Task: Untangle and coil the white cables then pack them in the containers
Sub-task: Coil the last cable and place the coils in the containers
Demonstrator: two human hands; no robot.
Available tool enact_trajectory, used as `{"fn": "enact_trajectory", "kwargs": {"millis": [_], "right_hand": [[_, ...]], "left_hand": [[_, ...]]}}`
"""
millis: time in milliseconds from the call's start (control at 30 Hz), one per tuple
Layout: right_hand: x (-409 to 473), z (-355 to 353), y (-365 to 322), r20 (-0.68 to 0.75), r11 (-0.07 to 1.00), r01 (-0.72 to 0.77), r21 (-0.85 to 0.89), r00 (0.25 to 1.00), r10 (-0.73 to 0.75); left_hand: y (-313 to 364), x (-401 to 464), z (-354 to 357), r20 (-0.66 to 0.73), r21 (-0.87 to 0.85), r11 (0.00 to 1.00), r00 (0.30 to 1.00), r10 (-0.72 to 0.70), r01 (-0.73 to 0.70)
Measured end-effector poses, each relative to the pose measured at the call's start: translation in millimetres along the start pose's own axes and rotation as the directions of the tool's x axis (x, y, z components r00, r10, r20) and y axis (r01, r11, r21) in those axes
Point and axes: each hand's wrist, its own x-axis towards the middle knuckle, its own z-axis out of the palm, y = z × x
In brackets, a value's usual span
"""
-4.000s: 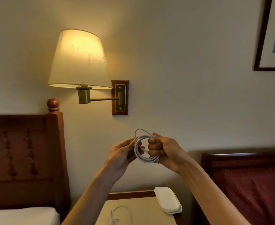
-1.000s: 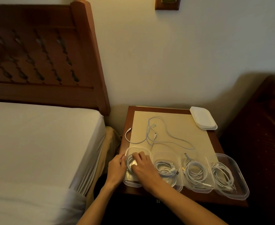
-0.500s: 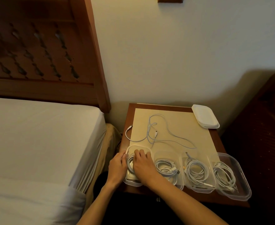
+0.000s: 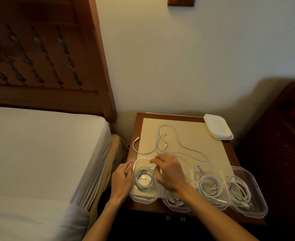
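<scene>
Four clear plastic containers line the nightstand's front edge. The leftmost container holds a freshly coiled white cable. My left hand rests against that container's left wall, its fingertips at the rim. My right hand hovers over the gap between the first and second container, fingers loose and holding nothing, slightly blurred. It hides most of the second container's coil. The third coil and fourth coil lie in their own containers. A loose tangled white cable sprawls on the beige mat behind.
A stack of white lids sits at the nightstand's back right corner. A bed with a white sheet and wooden headboard stands close on the left. Dark red furniture borders the right side. The wall is just behind.
Four seconds ago both hands held the coil up near the lamp. Since then it was pressed into the leftmost container; my right hand has now lifted off it and shifted right.
</scene>
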Motion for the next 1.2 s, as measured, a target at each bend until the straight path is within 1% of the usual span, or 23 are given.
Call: {"fn": "enact_trajectory", "kwargs": {"millis": [67, 100, 167, 233, 267, 333, 367, 433, 467, 533, 600, 667, 733, 800, 833, 867, 933, 1000, 1067, 1100, 1133, 1167, 1200], "right_hand": [[8, -10, 27, -0.008, 0.984, -0.181, 0.003, 0.983, 0.181], [13, -14, 41, 0.022, 0.962, -0.271, -0.043, 0.962, 0.272], [23, -21, 64, 0.129, 0.887, -0.412, -0.208, 0.888, 0.442], [30, -27, 80, 0.272, 0.815, -0.441, -0.376, 0.788, 0.552], [33, -28, 87, 0.324, 0.797, -0.432, -0.423, 0.749, 0.578], [38, -30, 97, 0.365, 0.788, -0.449, -0.421, 0.711, 0.601], [41, -31, 101, 0.359, 0.789, -0.487, -0.375, 0.708, 0.608], [49, -40, 108, 0.324, 0.788, -0.584, -0.197, 0.719, 0.615], [54, -47, 108, 0.291, 0.781, -0.617, -0.093, 0.733, 0.614], [68, -67, 109, 0.194, 0.783, -0.618, 0.072, 0.778, 0.597], [83, -90, 109, 0.129, 0.818, -0.560, 0.131, 0.828, 0.546], [98, -113, 108, 0.104, 0.855, -0.502, 0.135, 0.865, 0.491], [112, -134, 108, 0.070, 0.891, -0.440, 0.117, 0.898, 0.434], [124, -157, 100, 0.061, 0.927, -0.358, 0.109, 0.933, 0.354], [130, -167, 95, 0.061, 0.942, -0.315, 0.115, 0.949, 0.309], [134, -178, 92, 0.058, 0.951, -0.284, 0.126, 0.959, 0.279], [139, -199, 90, 0.033, 0.957, -0.258, 0.136, 0.966, 0.256], [137, -217, 96, -0.055, 0.964, -0.242, 0.111, 0.967, 0.249], [129, -231, 98, -0.270, 0.969, -0.222, -0.107, 0.945, 0.187], [124, -234, 94, -0.405, 0.960, -0.211, -0.181, 0.906, 0.123], [118, -236, 84, -0.534, 0.966, -0.183, -0.185, 0.843, 0.058], [114, -236, 70, -0.624, 0.981, -0.142, -0.130, 0.781, 0.030], [110, -235, 56, -0.652, 0.996, -0.082, -0.038, 0.758, 0.037]], "left_hand": [[9, 6, -3, -0.060, 0.039, 0.998, 0.997, 0.052, -0.049], [17, 9, -3, -0.074, 0.052, 0.995, 0.993, 0.091, -0.087], [35, 16, 0, -0.050, 0.083, 0.979, 0.981, 0.189, -0.184], [53, 26, 8, 0.011, 0.118, 0.949, 0.957, 0.292, -0.291], [61, 33, 14, 0.052, 0.136, 0.933, 0.943, 0.329, -0.333], [70, 49, 25, 0.179, 0.207, 0.888, 0.908, 0.379, -0.411], [73, 56, 31, 0.265, 0.259, 0.854, 0.883, 0.387, -0.452], [80, 71, 41, 0.425, 0.357, 0.757, 0.817, 0.390, -0.547], [83, 77, 44, 0.473, 0.385, 0.719, 0.793, 0.385, -0.579], [95, 87, 49, 0.508, 0.379, 0.704, 0.771, 0.384, -0.601], [113, 95, 50, 0.490, 0.364, 0.708, 0.771, 0.407, -0.605], [134, 101, 50, 0.420, 0.364, 0.712, 0.788, 0.450, -0.601], [158, 105, 49, 0.349, 0.242, 0.779, 0.801, 0.486, -0.579], [184, 109, 49, 0.364, 0.038, 0.850, 0.800, 0.478, -0.525], [197, 112, 48, 0.389, -0.041, 0.868, 0.792, 0.471, -0.495], [211, 115, 45, 0.405, -0.083, 0.874, 0.785, 0.469, -0.479], [235, 127, 36, 0.372, -0.155, 0.875, 0.793, 0.482, -0.459], [259, 137, 22, 0.308, -0.232, 0.895, 0.845, 0.438, -0.380], [281, 143, 8, 0.230, -0.306, 0.896, 0.889, 0.397, -0.321], [291, 144, 3, 0.200, -0.338, 0.892, 0.904, 0.378, -0.299], [302, 144, -1, 0.175, -0.368, 0.886, 0.915, 0.364, -0.282], [311, 143, -3, 0.154, -0.402, 0.875, 0.922, 0.354, -0.269], [319, 140, -5, 0.138, -0.431, 0.864, 0.927, 0.348, -0.260]]}}
